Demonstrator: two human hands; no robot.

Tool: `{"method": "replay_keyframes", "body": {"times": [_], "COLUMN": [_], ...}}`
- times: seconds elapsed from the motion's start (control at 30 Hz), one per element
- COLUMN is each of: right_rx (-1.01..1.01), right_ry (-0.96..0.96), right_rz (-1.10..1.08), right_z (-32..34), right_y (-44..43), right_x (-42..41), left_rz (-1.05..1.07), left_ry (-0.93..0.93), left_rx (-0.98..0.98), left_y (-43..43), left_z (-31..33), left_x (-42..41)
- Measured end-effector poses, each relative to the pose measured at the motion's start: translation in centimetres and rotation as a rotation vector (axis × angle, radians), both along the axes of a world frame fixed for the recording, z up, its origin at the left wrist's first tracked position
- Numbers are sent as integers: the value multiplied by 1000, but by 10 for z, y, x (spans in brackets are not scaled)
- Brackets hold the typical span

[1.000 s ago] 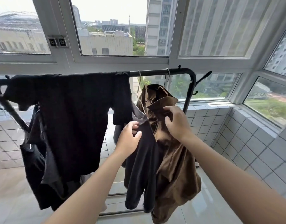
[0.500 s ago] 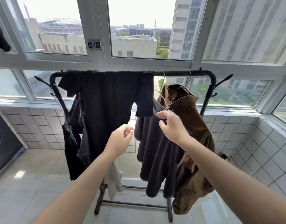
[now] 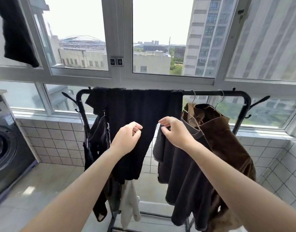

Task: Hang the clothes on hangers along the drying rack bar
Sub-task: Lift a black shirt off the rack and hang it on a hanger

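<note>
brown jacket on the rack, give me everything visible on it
The brown jacket hangs on a wire hanger hooked over the rack bar, near its right end. The fabric looks soft and velvety, the collar folded open, the body drooping in loose folds. A dark grey shirt on the next hanger overlaps its left side. Neither hand touches it.

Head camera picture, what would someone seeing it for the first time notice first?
First, two bare arms reaching in from below, the left hand and the right hand raised in front of the drying rack. Next, the big black shirt draped straight over the bar at centre, with a brown jacket and a dark grey top on hangers to its right. At the left edge stands a washing machine.
</note>
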State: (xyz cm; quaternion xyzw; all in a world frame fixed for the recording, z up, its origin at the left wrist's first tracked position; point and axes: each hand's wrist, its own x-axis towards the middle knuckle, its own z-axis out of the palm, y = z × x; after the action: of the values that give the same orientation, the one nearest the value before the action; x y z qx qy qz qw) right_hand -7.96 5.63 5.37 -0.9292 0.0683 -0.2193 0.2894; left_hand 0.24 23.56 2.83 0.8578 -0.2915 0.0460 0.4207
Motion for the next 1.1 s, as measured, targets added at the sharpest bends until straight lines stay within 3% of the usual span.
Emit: {"method": "replay_keyframes", "body": {"times": [0.47,0.67,0.83,0.9,1.0,1.1], "right_rx": [-121,-164,-156,-162,-121,-137], "right_ry": [-131,102,496,534,536,807], "right_rz": [-151,-198,-229,-256,-298,-333], "right_z": [100,119,116,114,110,106], "right_y": [-33,-75,-107,-115,-125,-131], "right_x": [141,180,198,205,212,214], "left_rz": [-145,-122,-36,-40,-88,-156], "left_ry": [-309,-281,-234,-201,-138,-85], "left_rx": [-18,40,47,87,239,406], "left_y": [-21,-45,-60,-67,-77,-84], "left_z": [88,102,101,100,100,100], "left_x": [167,217,240,247,251,254]}}
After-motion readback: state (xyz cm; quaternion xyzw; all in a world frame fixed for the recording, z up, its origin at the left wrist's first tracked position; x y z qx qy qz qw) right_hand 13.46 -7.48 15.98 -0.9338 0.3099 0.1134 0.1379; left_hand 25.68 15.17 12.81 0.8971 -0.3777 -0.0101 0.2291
